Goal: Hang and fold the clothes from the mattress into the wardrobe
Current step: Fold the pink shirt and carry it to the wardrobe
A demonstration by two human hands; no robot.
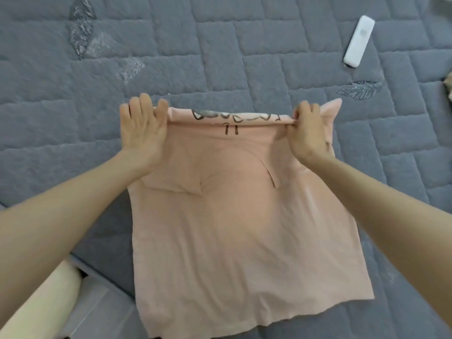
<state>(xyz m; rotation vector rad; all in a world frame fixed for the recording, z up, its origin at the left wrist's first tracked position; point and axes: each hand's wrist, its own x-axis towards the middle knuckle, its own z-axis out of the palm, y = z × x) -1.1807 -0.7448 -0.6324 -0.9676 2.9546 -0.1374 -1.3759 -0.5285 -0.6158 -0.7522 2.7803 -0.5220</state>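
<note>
— Where's the shirt?
— One pink T-shirt (232, 216) lies flat on the grey quilted mattress (73, 99), its far edge rolled over.
— And the hands?
— Two. The left hand (143, 128) and right hand (307, 130) grip that fold, fingers curled round it. Quilt shows on both sides, and one white remote control (359, 41) lies well apart.

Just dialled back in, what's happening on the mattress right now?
A person is mid-fold on a pink T-shirt spread on the grey quilted mattress. The left grip holds one end of the turned-over far edge, and the right grip pinches the other end. The rest of the shirt lies spread toward them. A white remote lies apart at the upper right.
</note>
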